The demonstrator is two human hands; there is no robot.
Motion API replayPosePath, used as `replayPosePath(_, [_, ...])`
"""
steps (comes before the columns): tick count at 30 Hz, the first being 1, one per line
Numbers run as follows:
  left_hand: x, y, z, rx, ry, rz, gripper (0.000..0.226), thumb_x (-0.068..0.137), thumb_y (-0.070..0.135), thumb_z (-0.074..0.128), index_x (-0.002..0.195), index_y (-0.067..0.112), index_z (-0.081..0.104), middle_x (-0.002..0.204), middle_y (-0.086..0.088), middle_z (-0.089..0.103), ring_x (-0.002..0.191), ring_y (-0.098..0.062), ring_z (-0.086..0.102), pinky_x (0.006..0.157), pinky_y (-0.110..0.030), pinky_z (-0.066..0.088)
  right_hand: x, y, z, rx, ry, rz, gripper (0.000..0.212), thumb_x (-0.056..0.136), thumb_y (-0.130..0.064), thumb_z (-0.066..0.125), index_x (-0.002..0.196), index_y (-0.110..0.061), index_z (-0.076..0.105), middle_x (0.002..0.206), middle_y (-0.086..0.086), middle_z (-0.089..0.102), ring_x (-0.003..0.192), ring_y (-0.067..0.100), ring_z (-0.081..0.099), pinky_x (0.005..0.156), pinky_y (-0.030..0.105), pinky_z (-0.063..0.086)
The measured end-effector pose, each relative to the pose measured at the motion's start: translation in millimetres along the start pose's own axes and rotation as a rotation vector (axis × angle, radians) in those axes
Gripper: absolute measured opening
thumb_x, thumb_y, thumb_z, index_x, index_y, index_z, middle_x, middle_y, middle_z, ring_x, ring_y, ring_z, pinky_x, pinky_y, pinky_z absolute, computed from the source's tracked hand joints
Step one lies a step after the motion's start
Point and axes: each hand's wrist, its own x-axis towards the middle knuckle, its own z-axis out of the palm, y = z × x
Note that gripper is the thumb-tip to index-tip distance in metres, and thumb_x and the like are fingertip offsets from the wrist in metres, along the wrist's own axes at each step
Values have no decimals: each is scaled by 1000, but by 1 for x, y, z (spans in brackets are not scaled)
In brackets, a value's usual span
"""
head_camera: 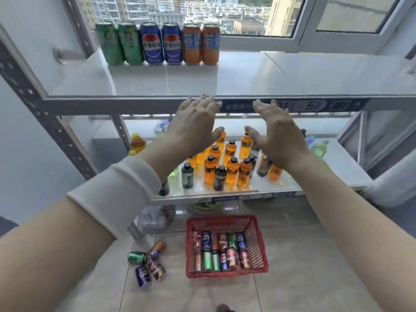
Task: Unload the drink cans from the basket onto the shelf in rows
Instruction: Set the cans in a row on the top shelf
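Observation:
A row of cans stands at the back left of the top shelf [225, 82]: two green cans [120, 43], two blue cans [162, 43] and two orange cans [201, 44]. On the floor below sits a red basket [258, 239] with several cans lying in it. My left hand [193, 122] and my right hand [276, 131] are both raised in front of the shelf's front edge, fingers spread, palms facing each other, holding nothing.
The lower shelf [281, 183] carries several orange and dark bottles [231, 167]. Several loose cans [146, 262] lie on the tiled floor left of the basket. A clear plastic bag [155, 217] lies under the shelf. A window is behind the top shelf.

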Motion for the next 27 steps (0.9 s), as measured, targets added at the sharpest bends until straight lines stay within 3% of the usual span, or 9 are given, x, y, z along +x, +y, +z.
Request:
replayPosePath(3, [-36,3,23,-24,-80,-35,61,93,39,47,145,14,26,154,-7,22,144,-20,16,118,-38,8,-42,-1,20,7,-53,27,54,92,-30,53,140,-9,39,146,8,40,139,25,28,116,37,20])
replayPosePath(7, [-73,12,45,-41,-162,-92,62,93,41,45,145,14,26,154,-8,24,143,-22,19,117,-40,11,-93,1,38,21,-134,58,54,92,-31,53,140,-12,38,146,7,39,140,25,28,116,43,21])
replayPosePath(20, [-176,85,118,-72,-368,-252,60,94,42,43,143,12,28,150,-11,30,140,-26,25,116,-41,14,-243,53,65,92,-354,153,54,93,-31,51,142,-15,35,149,5,35,143,25,19,117,41,9])
replayPosePath(27, [-215,122,161,-85,-471,-285,62,94,41,43,146,14,24,154,-8,23,143,-23,19,117,-40,13,-308,82,82,121,-458,253,55,94,-32,49,143,-16,33,150,2,33,144,22,16,117,37,7])
